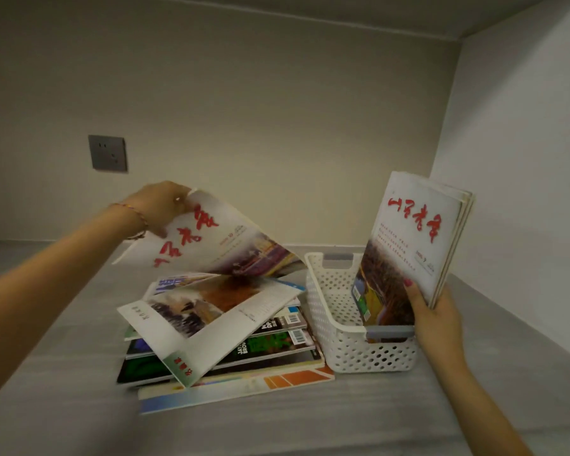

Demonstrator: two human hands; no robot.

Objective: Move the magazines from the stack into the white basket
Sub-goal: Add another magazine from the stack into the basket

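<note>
A messy stack of magazines (224, 343) lies on the grey surface, left of the white perforated basket (352, 350). My left hand (160, 205) grips the top corner of a white magazine with red lettering (211, 245), held tilted in the air above the stack. My right hand (436, 324) clasps the lower right edge of several magazines (408, 255) that stand upright in the basket, leaning toward its right side. The front one has a white cover with red characters.
A grey wall socket (107, 153) sits on the back wall at the left. A side wall (520, 159) rises close to the right of the basket. The grey surface (277, 429) extends toward me in front of the stack.
</note>
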